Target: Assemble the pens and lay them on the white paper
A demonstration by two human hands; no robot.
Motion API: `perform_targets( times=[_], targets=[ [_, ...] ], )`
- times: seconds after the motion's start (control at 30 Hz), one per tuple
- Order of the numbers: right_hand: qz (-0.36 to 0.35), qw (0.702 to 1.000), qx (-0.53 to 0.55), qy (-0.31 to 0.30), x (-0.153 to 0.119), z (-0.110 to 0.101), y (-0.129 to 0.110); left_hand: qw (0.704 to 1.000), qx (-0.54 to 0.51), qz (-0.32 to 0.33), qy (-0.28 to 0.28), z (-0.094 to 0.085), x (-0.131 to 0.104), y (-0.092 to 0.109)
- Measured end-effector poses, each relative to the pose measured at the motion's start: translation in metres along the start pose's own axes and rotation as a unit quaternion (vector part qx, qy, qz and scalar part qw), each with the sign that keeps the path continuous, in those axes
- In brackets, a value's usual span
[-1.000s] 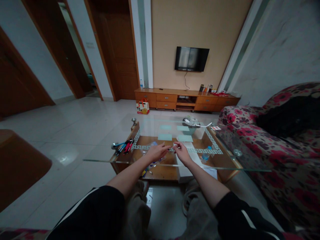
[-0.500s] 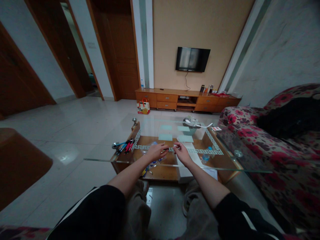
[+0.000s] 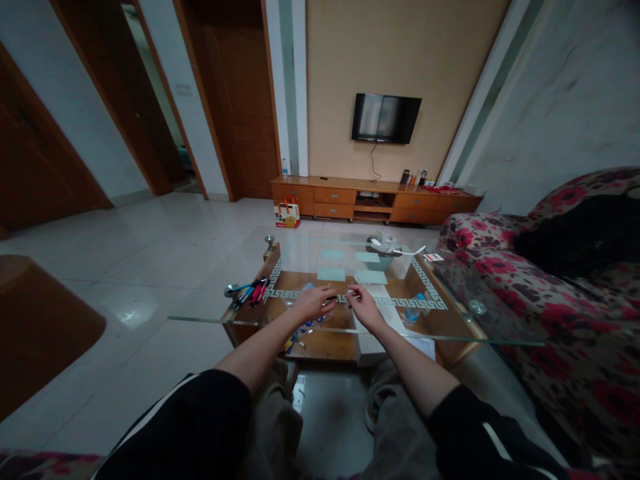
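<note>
Over the near half of the glass table (image 3: 310, 253), my left hand (image 3: 316, 303) is closed, its fingers curled around a small dark thing too small to name. Facing it a short gap away, my right hand (image 3: 364, 307) has thumb and fingertips pinched together; whatever they hold is too small to make out. To the left of my left hand lies a bunch of pens (image 3: 253, 293), some blue, black and red. Clear plastic packaging (image 3: 320, 323) shows beneath and beside my left wrist.
A basket (image 3: 383, 257) with crumpled plastic appears at the table's far side. A water bottle (image 3: 413, 312) and a white box (image 3: 373, 343) are visible through the glass. The flowered sofa (image 3: 500, 240) stands on the right, and a brown stool-like object (image 3: 45, 333) on the left.
</note>
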State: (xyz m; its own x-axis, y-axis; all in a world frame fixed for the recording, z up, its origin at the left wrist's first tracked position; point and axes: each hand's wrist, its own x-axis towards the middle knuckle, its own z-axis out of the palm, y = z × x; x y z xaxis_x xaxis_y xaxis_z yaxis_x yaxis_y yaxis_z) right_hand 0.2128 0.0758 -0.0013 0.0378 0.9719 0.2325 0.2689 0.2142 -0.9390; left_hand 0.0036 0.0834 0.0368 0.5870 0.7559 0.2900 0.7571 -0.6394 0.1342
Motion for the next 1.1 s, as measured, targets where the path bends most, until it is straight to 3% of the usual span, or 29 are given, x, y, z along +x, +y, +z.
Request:
perform_targets(
  times=[0.17,0.3,0.57,0.83,1.1],
  targets=[
    [-0.004,1.0,-0.018,-0.001,0.0,0.0,0.001,1.0,-0.005,-0.004,-0.005,0.0,0.0,-0.001],
    [-0.048,0.995,-0.084,-0.011,-0.001,-0.001,-0.001,1.0,-0.002,-0.008,-0.009,0.0,0.001,-0.001],
    [-0.138,0.95,-0.261,-0.101,-0.008,0.0,0.0,0.998,0.015,-0.048,-0.031,0.0,0.001,-0.001],
    [-0.137,0.914,-0.35,-0.154,-0.01,0.001,0.006,0.997,0.017,-0.065,-0.031,-0.001,-0.001,0.001],
    [-0.125,0.905,-0.368,-0.173,-0.011,0.004,0.007,0.998,0.006,-0.04,-0.04,0.005,0.001,-0.005]
  ],
)
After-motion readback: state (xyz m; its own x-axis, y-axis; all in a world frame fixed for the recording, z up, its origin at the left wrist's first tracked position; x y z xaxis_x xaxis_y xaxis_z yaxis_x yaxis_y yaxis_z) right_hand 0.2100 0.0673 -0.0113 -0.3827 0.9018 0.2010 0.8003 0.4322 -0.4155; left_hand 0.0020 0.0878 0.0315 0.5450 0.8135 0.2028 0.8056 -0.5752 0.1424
